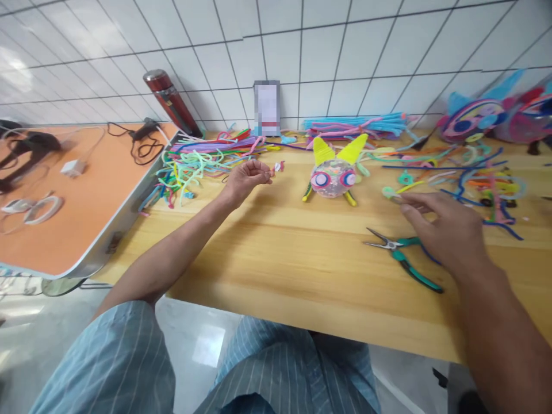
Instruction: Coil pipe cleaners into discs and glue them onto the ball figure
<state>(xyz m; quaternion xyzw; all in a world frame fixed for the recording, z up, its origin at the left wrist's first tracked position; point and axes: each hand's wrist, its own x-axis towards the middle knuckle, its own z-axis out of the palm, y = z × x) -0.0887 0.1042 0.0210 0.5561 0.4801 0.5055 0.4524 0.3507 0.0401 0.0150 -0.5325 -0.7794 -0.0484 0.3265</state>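
My left hand [248, 179] is pinched around a small red piece [272, 171] near the centre-left of the wooden table [259, 253]. Between the fingertips of my right hand [440, 221] is a pale green disc [389, 192]. A round clear figure [333, 178] stands between my hands, with yellow ears, pink-and-blue ringed eyes and yellow feet. Green-handled pliers [405, 259] lie with their jaws apart, just left of and below my right hand. A small pink and white piece [280, 167] is beside my left fingertips.
Fuzzy stems [194, 164] lie piled at the back left, with a bundle [357, 126] by the wall. A red flask [172, 103] and a phone [267, 108] stand behind. More figures [474, 118] sit at right. Cables lie on an orange surface [86, 201].
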